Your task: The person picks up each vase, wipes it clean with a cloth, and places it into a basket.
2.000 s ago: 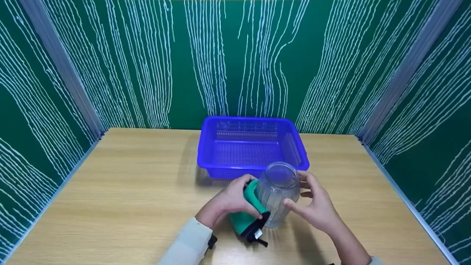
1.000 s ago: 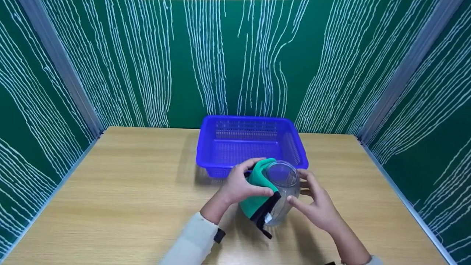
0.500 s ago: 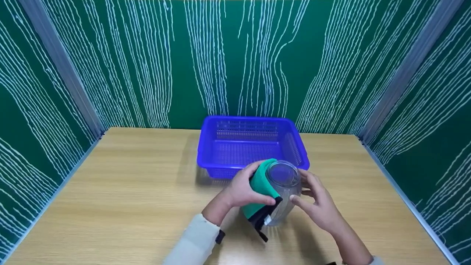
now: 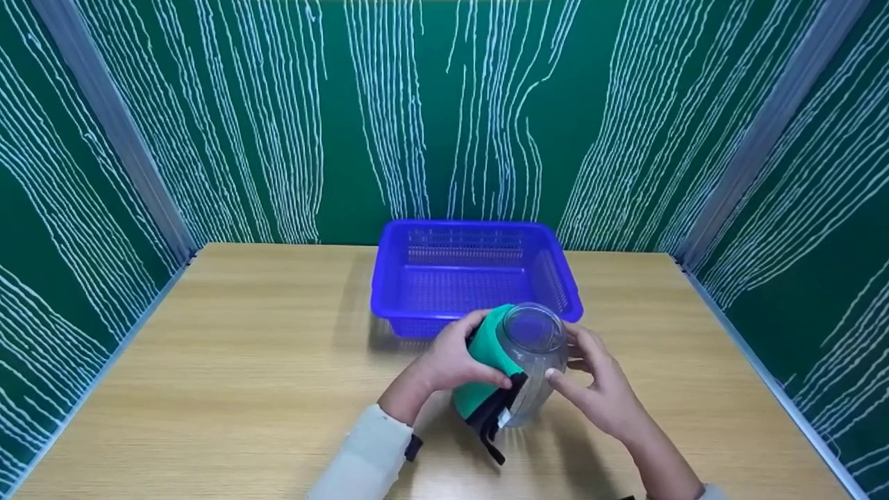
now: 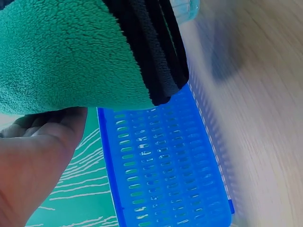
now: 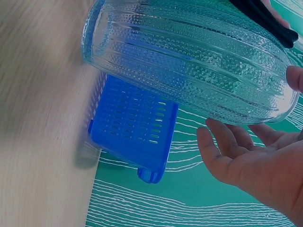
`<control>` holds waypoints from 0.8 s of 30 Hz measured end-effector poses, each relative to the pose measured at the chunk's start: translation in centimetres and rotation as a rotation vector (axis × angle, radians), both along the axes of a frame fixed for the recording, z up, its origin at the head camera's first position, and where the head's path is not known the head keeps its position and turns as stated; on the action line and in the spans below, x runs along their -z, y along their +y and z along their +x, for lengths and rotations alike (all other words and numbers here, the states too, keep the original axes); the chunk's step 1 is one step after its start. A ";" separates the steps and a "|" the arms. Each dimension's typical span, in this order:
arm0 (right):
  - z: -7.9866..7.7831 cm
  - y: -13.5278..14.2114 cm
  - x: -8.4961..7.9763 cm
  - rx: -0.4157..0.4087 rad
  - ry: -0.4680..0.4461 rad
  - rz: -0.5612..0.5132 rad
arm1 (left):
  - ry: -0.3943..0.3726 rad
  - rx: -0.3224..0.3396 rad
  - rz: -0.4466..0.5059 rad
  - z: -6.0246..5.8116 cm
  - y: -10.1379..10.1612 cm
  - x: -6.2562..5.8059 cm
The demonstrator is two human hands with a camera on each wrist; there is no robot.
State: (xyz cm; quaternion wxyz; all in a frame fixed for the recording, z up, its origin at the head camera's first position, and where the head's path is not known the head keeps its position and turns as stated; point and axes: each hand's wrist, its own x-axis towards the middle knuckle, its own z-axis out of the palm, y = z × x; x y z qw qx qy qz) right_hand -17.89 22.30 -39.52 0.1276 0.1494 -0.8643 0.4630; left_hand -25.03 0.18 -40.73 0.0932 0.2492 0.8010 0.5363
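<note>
A clear ribbed glass jar (image 4: 538,375), its mouth uncovered, stands upright in front of the basket. My right hand (image 4: 601,389) holds it from the right, thumb on the near side and fingers round the far side. In the right wrist view the dotted glass of the jar (image 6: 189,61) shows between thumb and fingers. My left hand (image 4: 451,357) grips a folded green cloth with black edging (image 4: 479,396) and presses it against the jar's left side. The fleecy cloth (image 5: 71,56) hides much of the left fingers in the left wrist view.
Just behind the jar stands a blue plastic basket (image 4: 389,305) with slotted walls. The wooden table (image 4: 243,389) meets green panels with white wavy lines (image 4: 347,139) at the back and both sides.
The left hand has moved the cloth up along the jar's left side, then slightly back down. The right hand keeps its hold and the jar has hardly moved.
</note>
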 end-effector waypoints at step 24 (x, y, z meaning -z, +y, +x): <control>-0.2 0.0 0.2 0.026 0.005 0.019 | -0.009 -0.010 -0.163 0.1 -0.1 1.7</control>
